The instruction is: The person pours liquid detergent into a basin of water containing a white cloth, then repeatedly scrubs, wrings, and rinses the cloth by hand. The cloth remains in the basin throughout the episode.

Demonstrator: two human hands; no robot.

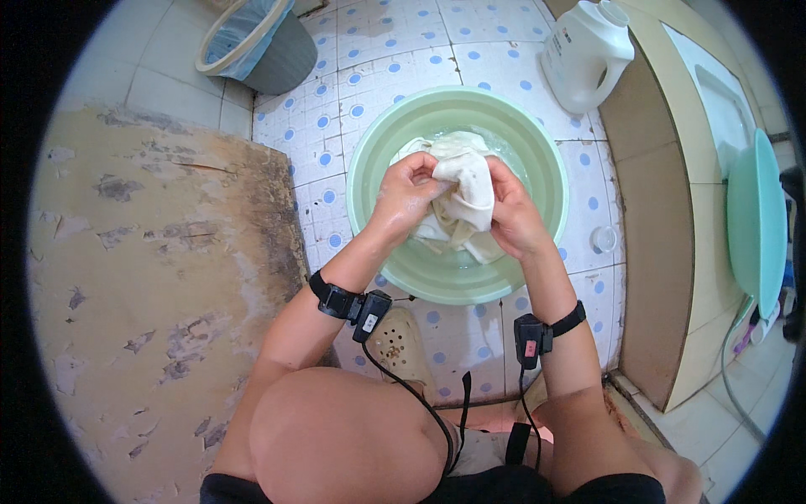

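Note:
A light green plastic basin [458, 290] stands on the tiled floor in front of me, with some water and a wet white cloth garment [465, 189] in it. Part of the garment is raised in a bunch between my hands. On its left side my left hand [410, 196] grips the fabric between thumb and fingers, its skin wet. My right hand [513, 208] holds the right edge of the same bunch, some fingers hidden behind the cloth. The rest of the garment lies lower in the basin.
A grey bin [283, 63] with a blue liner stands at the upper left. Beyond the basin at right are a white plastic jug [582, 63] and a small clear cup [604, 239]. A tiled ledge [652, 208] bounds the right; a peeling panel [164, 252] the left.

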